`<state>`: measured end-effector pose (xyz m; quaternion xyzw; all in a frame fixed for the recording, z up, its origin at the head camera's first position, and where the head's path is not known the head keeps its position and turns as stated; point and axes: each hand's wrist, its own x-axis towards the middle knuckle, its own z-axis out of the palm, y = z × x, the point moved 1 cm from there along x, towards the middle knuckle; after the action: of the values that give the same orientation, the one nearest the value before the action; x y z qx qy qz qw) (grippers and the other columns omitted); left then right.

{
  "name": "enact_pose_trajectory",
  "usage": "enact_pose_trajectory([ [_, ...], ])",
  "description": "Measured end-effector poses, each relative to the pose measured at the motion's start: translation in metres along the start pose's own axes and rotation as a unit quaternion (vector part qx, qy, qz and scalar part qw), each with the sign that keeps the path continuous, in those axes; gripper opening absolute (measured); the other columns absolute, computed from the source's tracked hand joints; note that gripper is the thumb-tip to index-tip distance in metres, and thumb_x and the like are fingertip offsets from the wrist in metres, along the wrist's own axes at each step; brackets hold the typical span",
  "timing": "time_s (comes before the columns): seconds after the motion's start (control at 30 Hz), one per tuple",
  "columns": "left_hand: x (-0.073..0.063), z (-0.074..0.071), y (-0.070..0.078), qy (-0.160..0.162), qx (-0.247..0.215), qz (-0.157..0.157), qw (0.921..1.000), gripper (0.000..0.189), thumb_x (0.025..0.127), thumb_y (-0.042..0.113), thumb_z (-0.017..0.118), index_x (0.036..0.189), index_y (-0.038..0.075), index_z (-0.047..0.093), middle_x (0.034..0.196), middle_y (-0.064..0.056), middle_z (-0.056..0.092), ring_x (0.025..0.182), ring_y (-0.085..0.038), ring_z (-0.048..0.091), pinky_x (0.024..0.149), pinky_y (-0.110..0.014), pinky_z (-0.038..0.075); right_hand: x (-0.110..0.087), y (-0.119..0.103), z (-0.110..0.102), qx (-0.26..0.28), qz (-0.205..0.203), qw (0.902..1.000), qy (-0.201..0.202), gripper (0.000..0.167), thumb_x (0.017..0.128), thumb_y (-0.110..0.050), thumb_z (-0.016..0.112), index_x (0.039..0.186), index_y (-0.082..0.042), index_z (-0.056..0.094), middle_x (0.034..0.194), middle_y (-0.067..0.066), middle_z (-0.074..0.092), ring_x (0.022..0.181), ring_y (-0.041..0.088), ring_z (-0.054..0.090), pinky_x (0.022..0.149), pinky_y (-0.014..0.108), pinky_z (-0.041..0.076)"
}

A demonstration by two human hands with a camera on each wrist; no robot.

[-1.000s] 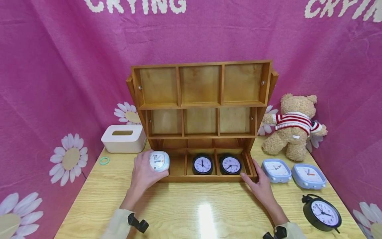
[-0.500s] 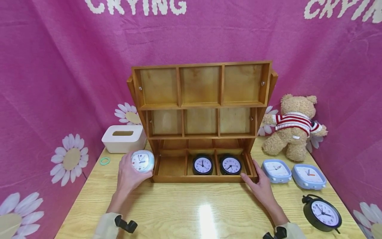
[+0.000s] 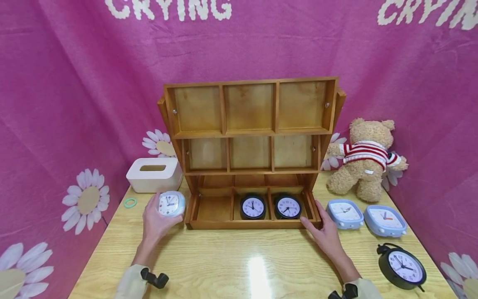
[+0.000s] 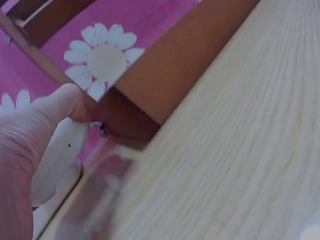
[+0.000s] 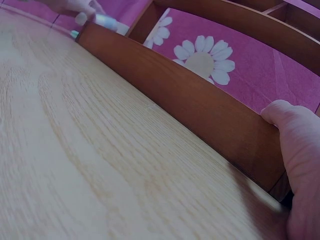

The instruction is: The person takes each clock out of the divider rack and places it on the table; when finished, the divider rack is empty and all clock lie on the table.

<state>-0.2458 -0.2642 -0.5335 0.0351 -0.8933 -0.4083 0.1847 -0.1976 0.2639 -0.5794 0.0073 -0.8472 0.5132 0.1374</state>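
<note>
In the head view, a pale-blue alarm clock (image 3: 171, 203) is at 8 o'clock from the centre, just beyond the left end of the three-tier wooden shelf (image 3: 244, 224), a narrow gap from its side edge; a white tissue box (image 3: 157, 176) stands near the clock at 11, a green ring (image 3: 130, 202) is at 9, and the tabletop (image 3: 216, 257) stretches toward 6. The left hand (image 3: 155, 222) clamps the clock between thumb and fingers. The right hand (image 3: 325, 233) lies at the shelf's right front corner, thumb and forefinger spread apart across it, a blue square clock (image 3: 346, 212) close by between 1 and 2. From the left wrist, the thumb hooks over the clock's edge between 8 and 9, while the shelf's board runs up toward 1; whether thumb touches wood I cannot tell. From the right wrist, the front board slants down to 4, the right thumb resting on its top edge at 3; the gripped clock, blurred, is at 11.
</note>
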Motion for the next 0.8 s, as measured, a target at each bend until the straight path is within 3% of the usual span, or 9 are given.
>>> enact_pose_trajectory([
  [0.3, -0.001, 0.008, -0.018, -0.055, -0.002, -0.044, 0.9975, 0.114, 0.063, 0.019, 0.094, 0.156, -0.010, 0.034, 0.158, -0.033, 0.039, 0.142, -0.049, 0.041, 0.120, -0.060, 0.033, 0.000, -0.001, -0.001, -0.002, -0.009, 1.0000, 0.002, 0.083, 0.095, -0.019, 0.078, 0.163, -0.004, 0.032, 0.159, 0.030, 0.041, 0.138, 0.043, 0.049, 0.096, -0.002, 0.027],
  [0.6, 0.002, 0.009, -0.023, -0.070, 0.004, -0.059, 0.9958, 0.114, 0.064, 0.020, 0.093, 0.157, -0.009, 0.033, 0.158, -0.032, 0.039, 0.143, -0.047, 0.040, 0.121, -0.057, 0.032, -0.001, 0.001, 0.000, -0.003, -0.003, 1.0000, 0.002, 0.082, 0.097, -0.025, 0.076, 0.163, -0.003, 0.032, 0.161, 0.028, 0.040, 0.140, 0.041, 0.047, 0.098, -0.001, 0.027],
  [0.8, 0.003, 0.006, -0.022, -0.101, 0.018, -0.058, 0.9931, 0.116, 0.066, 0.022, 0.092, 0.157, -0.011, 0.029, 0.158, -0.034, 0.036, 0.145, -0.049, 0.038, 0.122, -0.058, 0.030, -0.001, 0.002, 0.000, -0.010, 0.000, 0.9999, 0.003, 0.083, 0.097, -0.026, 0.076, 0.163, -0.003, 0.032, 0.161, 0.028, 0.040, 0.140, 0.041, 0.047, 0.098, 0.000, 0.027],
])
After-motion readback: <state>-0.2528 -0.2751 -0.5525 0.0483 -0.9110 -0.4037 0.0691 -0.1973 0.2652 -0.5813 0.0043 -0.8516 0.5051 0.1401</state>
